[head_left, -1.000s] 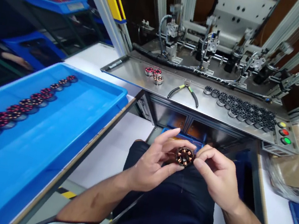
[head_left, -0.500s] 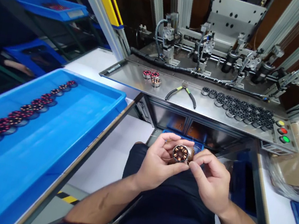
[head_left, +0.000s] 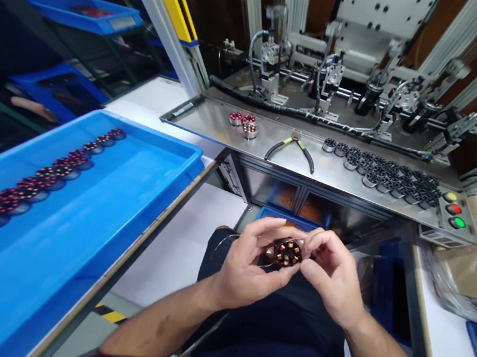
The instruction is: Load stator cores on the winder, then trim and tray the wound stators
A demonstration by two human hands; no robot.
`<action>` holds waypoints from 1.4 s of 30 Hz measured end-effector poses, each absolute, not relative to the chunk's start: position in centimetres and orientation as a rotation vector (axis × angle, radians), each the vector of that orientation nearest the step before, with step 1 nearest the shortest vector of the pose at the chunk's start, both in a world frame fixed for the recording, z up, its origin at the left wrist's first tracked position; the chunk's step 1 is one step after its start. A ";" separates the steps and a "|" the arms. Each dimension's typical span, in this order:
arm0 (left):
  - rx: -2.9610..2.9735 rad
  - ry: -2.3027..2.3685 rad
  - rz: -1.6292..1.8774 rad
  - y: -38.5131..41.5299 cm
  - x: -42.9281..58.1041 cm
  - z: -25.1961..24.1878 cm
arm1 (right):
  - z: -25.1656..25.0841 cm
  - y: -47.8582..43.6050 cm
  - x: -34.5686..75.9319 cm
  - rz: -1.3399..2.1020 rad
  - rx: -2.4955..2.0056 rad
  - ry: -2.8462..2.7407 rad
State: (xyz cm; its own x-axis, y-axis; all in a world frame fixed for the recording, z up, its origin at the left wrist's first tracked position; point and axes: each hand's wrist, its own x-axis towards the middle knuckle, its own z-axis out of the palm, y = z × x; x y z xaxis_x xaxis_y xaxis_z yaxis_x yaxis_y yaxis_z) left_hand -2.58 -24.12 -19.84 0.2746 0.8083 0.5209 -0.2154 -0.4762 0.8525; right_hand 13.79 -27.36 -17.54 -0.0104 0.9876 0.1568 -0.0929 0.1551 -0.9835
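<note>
Over my lap, my left hand is closed around a motor stator with copper windings, its round face turned up toward me. My right hand is at the stator's right edge, thumb and fingers bent together. A thin copper wire runs from these right fingertips across the top of the stator and loops out past my left hand; the exact pinch point is partly hidden. Brownish film or tape shows beside the stator, between the fingers.
Wire cutters lie on the metal ledge, between red-and-copper wound stators and many black unwound cores. A blue tray at left holds a row of wound stators. Push buttons and a bag-lined box are at right.
My right hand has moved up and closer against the stator's edge. The stator has turned and tilted in my left fingers, and a loose wire loop now sticks out to the left.
</note>
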 end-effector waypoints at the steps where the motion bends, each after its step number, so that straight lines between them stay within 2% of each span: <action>1: 1.657 0.550 1.381 -24.2 -2.6 -19.9 | -17.6 -27.3 13.7 1.180 -0.993 -1.228; 6: 1.680 0.535 1.438 -24.2 -2.7 -20.0 | -18.8 -27.7 12.7 1.205 -0.893 -1.078; 12: 1.622 0.468 1.448 -23.9 -2.5 -19.5 | -19.7 -28.1 12.2 1.224 -0.982 -0.921; 21: 1.725 0.472 1.367 -23.9 -3.2 -19.6 | -17.5 -27.4 13.2 1.054 -0.962 -1.138; 31: 1.518 0.434 1.498 -23.1 -2.6 -19.0 | -18.7 -27.4 12.6 0.972 -1.007 -0.924; 38: 1.496 0.449 1.453 -23.0 -2.9 -19.0 | -19.0 -27.7 12.6 1.110 -0.916 -0.990; 42: 1.540 0.449 1.418 -23.2 -3.1 -18.8 | -18.8 -27.8 12.7 0.964 -0.964 -1.081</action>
